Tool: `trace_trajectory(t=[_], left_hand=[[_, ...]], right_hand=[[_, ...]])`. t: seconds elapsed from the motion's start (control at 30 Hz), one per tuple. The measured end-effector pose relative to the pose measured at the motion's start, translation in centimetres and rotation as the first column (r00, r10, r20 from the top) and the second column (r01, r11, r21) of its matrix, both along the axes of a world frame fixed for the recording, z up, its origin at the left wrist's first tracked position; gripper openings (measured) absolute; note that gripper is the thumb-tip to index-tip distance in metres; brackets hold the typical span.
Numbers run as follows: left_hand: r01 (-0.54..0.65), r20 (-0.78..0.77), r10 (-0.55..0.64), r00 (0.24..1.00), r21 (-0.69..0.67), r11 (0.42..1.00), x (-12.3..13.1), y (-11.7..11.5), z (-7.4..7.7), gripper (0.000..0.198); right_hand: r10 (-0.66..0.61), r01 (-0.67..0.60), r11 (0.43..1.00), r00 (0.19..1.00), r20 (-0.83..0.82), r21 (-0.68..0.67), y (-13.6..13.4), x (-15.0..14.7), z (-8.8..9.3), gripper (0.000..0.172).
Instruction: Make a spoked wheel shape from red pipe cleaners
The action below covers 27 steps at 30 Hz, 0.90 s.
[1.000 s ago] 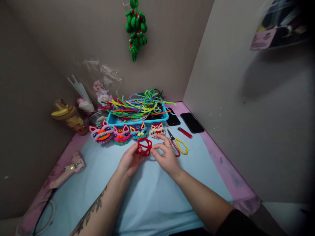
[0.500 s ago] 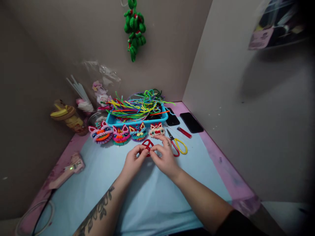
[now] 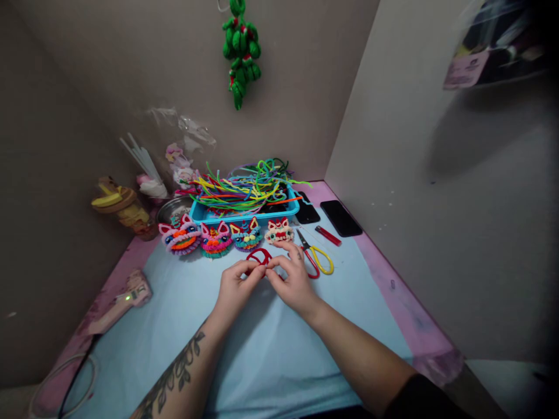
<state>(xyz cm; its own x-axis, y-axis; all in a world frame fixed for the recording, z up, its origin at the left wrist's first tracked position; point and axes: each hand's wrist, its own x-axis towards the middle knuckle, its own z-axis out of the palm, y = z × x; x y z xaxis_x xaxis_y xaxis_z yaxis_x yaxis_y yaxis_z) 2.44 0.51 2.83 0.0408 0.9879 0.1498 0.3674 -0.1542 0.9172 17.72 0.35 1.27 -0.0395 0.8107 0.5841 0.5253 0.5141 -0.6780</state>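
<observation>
A red pipe cleaner (image 3: 259,254), bent into a rounded frame with a bar across it, is held up in front of me. My left hand (image 3: 239,283) pinches its lower edge between thumb and forefinger. My right hand (image 3: 292,278) also closes thumb and forefinger at the same edge, fingertips meeting the left ones; its other fingers are lifted. The fingertips cover the spot they grip. Just behind stand several fuzzy lion-head figures, among them a cream and red one (image 3: 279,231) and a teal one (image 3: 246,235). Scissors (image 3: 321,260) with red and yellow handles lie beside my right hand.
A blue tray (image 3: 244,219) full of coloured pipe cleaners sits at the back. Two phones, one a black phone (image 3: 340,218), and a red lighter (image 3: 328,235) lie on the right. To the left are a pink glue gun (image 3: 126,299) with its cord and a yellow-brown cup (image 3: 124,206).
The red pipe cleaner frame has turned and tipped slightly to the left between my fingers. Both hands stay almost in place, still pinching. The view has shifted a little.
</observation>
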Motion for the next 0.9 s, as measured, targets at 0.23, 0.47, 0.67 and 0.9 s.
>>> trace_trajectory(t=[0.23,0.47,0.67,0.9], left_hand=[[0.164,-0.016,-0.165,0.986,-0.067,0.984,-0.2,0.1,0.1,0.019],[0.189,-0.124,-0.189,0.974,-0.017,0.982,-0.3,0.2,-0.6,0.02],[0.152,-0.192,-0.135,0.972,0.077,0.985,-0.1,0.2,-0.8,0.018],[0.13,-0.241,-0.101,0.965,0.109,0.985,0.1,0.1,-1.1,0.017]], right_hand=[[0.099,-0.107,0.99,0.991,0.086,0.089,0.0,0.8,0.5,0.024],[0.107,-0.122,0.989,0.98,0.168,0.085,0.1,1.1,0.6,0.028],[0.054,-0.097,0.982,0.967,0.25,0.162,0.3,1.2,0.4,0.024],[-0.026,-0.061,0.971,0.934,0.356,0.23,0.4,1.1,0.3,0.018]])
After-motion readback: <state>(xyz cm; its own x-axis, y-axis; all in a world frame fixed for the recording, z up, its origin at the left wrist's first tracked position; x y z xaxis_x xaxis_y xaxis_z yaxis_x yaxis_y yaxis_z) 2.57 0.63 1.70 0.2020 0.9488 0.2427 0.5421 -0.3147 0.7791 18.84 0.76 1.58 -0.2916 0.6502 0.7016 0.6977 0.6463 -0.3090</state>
